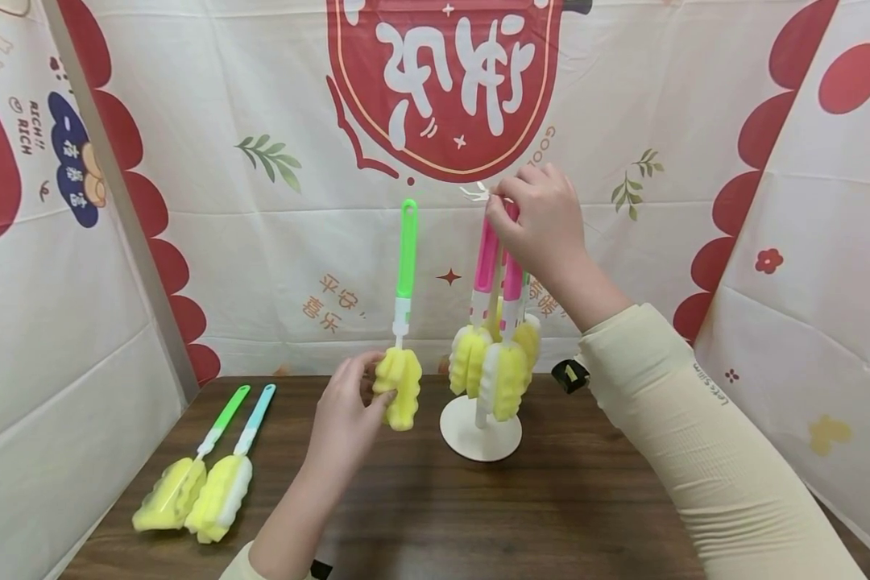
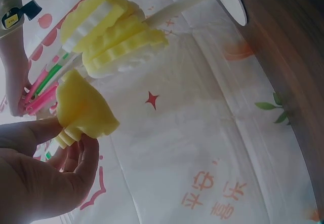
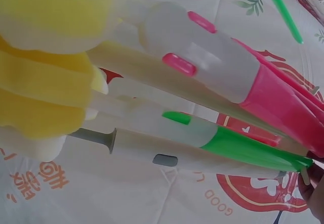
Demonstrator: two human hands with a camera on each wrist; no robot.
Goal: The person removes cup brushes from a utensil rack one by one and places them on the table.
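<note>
— Near the middle of the tabletop (image 1: 551, 499), what have you got in hand?

— I hold a green-handled sponge brush (image 1: 403, 322) upright by its yellow sponge head, my left hand (image 1: 344, 423) pinching the foam between thumb and fingers. It stands just left of the white stand (image 1: 480, 435). My right hand (image 1: 540, 221) is up at the top of the stand, fingers curled around the ends of the pink brush handles (image 1: 487, 262) hanging there.

— How far along does it look?

— I judge it partway. Several brushes already hang on the stand, pink ones and at least one green. The one I hold is not hung yet, and two more brushes (image 1: 199, 483) lie side by side near the front left corner, one green-handled, one pale blue.

— Do the wrist cameras add anything?

— The left wrist view shows my thumb and fingers (image 2: 76, 158) pressing into the sponge from below, which the head view only hints at. The right wrist view shows the hanging handles close up, including a green handle (image 3: 243, 150) tucked behind the pink ones, but hardly any of my right hand, so its grip I read from the head view alone.
</note>
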